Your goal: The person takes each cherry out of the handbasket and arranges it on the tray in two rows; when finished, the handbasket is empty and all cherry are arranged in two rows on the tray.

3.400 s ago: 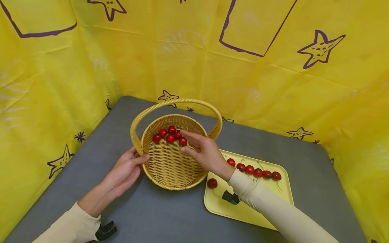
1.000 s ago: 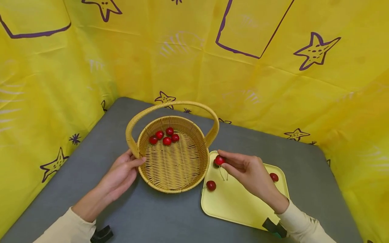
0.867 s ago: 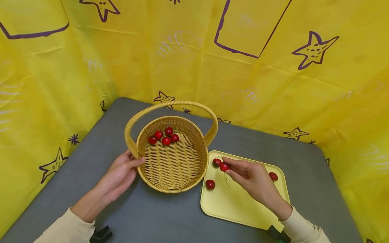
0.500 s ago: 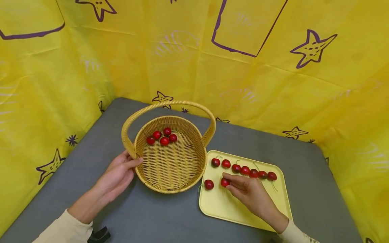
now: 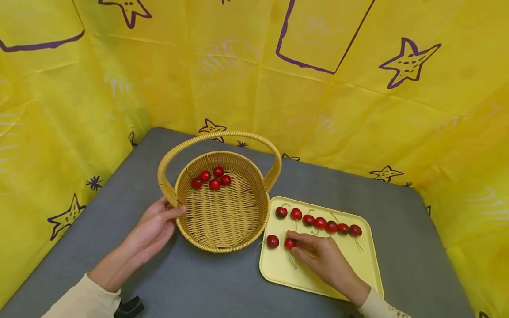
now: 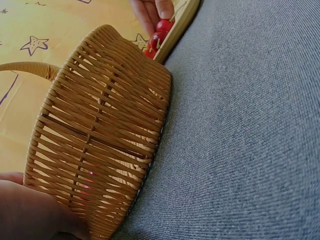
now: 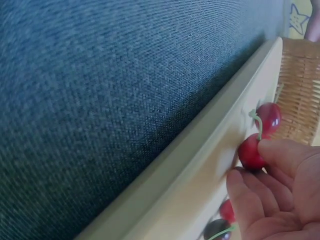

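Since the earlier frame, your right hand brings the pinched cherry lower and closer to the lone cherry on the tray. In the head view, your left hand grips the basket, thumb over its rim, probably to keep it steady. In the left wrist view, this hand touches the woven side. In the right wrist view, your right fingers are closed to the cherry's width, perhaps for gentle hold; it is glossy red, with a green stem.

Head cam: high, fwd/down over wicker basket, yellow tray. L wrist: tilted, nr basket wall. R wrist: nr tray rim; both share basket.
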The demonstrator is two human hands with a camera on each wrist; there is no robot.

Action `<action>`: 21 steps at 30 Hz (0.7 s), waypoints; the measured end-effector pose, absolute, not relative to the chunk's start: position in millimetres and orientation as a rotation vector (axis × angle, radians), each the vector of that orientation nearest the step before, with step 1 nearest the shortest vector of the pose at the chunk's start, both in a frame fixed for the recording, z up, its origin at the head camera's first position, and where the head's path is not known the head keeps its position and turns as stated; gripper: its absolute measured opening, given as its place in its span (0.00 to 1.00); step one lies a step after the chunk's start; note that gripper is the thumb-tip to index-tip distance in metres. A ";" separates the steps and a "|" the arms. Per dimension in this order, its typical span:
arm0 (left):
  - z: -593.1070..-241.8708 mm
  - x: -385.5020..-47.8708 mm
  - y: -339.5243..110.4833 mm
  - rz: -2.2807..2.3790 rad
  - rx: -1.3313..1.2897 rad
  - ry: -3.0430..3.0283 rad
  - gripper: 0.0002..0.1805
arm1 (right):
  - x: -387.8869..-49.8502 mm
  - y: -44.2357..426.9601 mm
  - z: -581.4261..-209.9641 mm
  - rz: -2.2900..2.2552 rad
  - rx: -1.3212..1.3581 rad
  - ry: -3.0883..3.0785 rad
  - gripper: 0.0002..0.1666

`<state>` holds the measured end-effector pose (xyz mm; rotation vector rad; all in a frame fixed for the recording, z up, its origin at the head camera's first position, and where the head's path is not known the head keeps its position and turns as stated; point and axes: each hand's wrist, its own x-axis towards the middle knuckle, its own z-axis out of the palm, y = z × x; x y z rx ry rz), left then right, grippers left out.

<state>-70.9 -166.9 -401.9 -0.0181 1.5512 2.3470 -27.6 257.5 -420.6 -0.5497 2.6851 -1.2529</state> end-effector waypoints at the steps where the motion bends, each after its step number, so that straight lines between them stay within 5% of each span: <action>1: -401.3 -70.8 -166.8 2.346 -0.018 1.551 0.39 | -27.5 257.2 -420.3 -1.239 -0.552 2.694 0.22; 21: -401.0 -69.9 -167.8 2.348 -0.004 1.538 0.38 | -29.7 253.4 -400.8 -1.048 -0.650 2.794 0.25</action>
